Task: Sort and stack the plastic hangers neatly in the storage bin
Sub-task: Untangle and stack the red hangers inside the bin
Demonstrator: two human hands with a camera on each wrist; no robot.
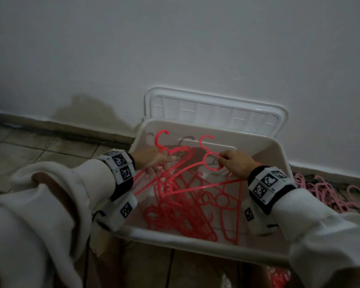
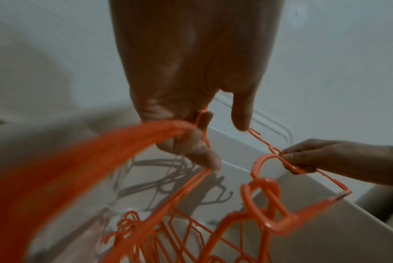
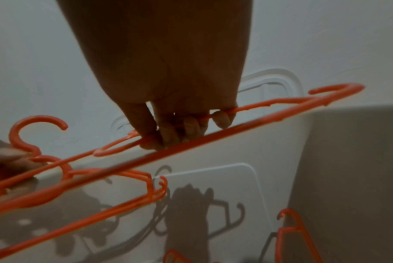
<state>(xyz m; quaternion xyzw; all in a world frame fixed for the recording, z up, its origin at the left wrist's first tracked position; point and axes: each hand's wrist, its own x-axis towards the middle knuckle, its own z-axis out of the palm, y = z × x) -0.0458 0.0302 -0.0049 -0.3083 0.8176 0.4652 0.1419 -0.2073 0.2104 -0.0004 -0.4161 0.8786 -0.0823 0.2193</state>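
A white storage bin (image 1: 277,150) stands on the floor against the wall, with several red plastic hangers (image 1: 187,206) piled loosely inside. My left hand (image 1: 154,161) grips a bunch of red hangers (image 2: 114,142) near their necks over the bin's left side. My right hand (image 1: 234,163) pinches one red hanger (image 1: 211,161) at the ring below its hook, over the bin's middle. In the right wrist view my fingers (image 3: 168,135) curl round that hanger's top bar (image 3: 269,104). The left wrist view shows both hands (image 2: 191,142) on hangers.
The bin's white lid (image 1: 214,109) leans upright on the wall behind it. A heap of pale pink hangers (image 1: 330,192) lies on the tiled floor to the right of the bin. More red plastic (image 1: 279,277) shows below the bin's front rim.
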